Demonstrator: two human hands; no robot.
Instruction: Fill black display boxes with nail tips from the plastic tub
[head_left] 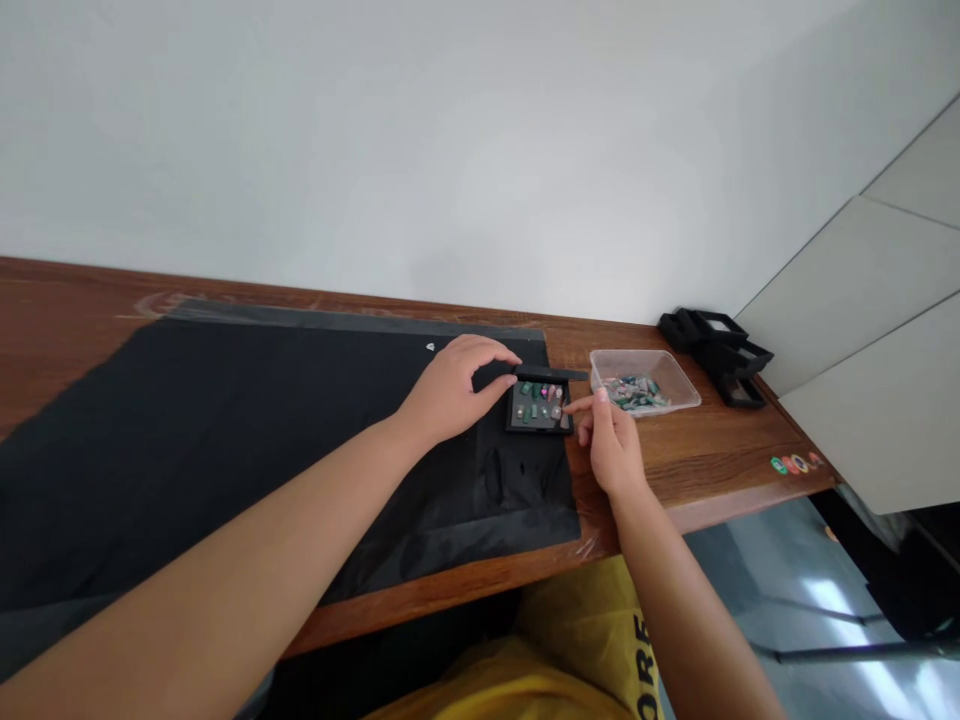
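Note:
A small black box (538, 428) lies on the black mat, with several green, pink, purple and pale pieces in its grey insert. Its dark lid (551, 373) stands along the far edge. My left hand (459, 388) is at the box's left side, thumb and index finger curved but apart, their tips near the far left corner. On the other side, my right hand (611, 440) points its index finger at the box's right edge, near a pale piece. Whether a small piece is held between its fingertips is too small to tell.
A clear plastic tub (684, 392) of small green and pale pieces stands just beyond my right hand. Several black boxes (724, 350) are stacked at the far right by the wall. A tiny white piece (430, 347) lies on the black mat (225, 430). Round stickers mark the table's right end.

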